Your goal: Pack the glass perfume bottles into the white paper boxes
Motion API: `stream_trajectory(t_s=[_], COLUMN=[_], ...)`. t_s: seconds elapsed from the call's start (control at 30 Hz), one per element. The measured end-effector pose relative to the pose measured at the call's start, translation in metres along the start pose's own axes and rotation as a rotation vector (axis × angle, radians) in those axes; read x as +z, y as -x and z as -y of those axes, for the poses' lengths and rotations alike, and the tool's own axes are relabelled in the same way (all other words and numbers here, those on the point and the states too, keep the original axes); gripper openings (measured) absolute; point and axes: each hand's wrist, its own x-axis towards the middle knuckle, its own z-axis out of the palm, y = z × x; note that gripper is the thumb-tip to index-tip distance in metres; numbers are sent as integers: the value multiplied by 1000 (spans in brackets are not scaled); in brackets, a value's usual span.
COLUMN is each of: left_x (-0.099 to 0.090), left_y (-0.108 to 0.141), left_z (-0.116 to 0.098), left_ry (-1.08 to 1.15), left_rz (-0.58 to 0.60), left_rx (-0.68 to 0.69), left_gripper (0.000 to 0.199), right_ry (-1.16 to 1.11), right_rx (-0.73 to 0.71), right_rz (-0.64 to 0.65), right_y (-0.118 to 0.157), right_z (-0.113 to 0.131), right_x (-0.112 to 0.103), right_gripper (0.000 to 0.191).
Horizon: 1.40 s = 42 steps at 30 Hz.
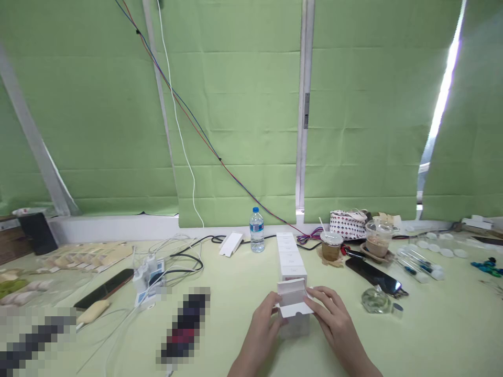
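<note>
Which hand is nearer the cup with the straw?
Right. The right hand is in front of the cup; the left hand is farther, across the open white box.

The open box (294,298) and the row of boxes (290,259) are white, the table (223,324) pale yellow-green, the blinds (243,104) green, the bag (348,225) white with small red and dark marks, the bottle cap (255,210) blue, one phone (371,273) black.
</note>
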Motion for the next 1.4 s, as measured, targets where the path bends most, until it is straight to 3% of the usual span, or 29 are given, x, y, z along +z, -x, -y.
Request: stream_trajectory(t_s=[0.17, 0.3, 0.4, 0.57, 0.63, 0.9, 1.1, 1.27, 1.33, 1.4], left_x=[-5, -6, -3, -2, -2, 1, 1, 3, 3, 2], left_y=[1, 0, -4, -7, -7, -4, -2, 1, 2, 3], left_z=[-2, -3, -2, 3, 5, 6, 0, -9, -5, 7], left_ry=[50, 80, 98, 41, 4, -57, -55, -85, -158, -262], left_rz=[37, 17, 0, -20, -30, -34, -12, -23, -92, -234], left_rx=[-18, -6, -50, -71, -69, -58, -35, 17, 73, 170], left_gripper=[32, 33, 29, 24, 22, 18, 19, 33, 40, 45], right_ry=[232, 272, 164, -86, -122, -70, -84, 21, 98, 187], right_rx=[-130, -131, -20, 316, 359, 254, 247, 366, 479, 582], right_rz=[-37, 0, 11, 78, 90, -44, -17, -73, -119, -177], right_y=[6, 14, 12, -8, -14, -13, -4, 18, 30, 41], right_z=[1, 0, 2, 11, 13, 14, 13, -10, -31, -57], right_x=[-3, -2, -4, -10, -9, 7, 8, -12, -25, -40], right_gripper=[51, 54, 55, 24, 18, 25, 24, 36, 37, 42])
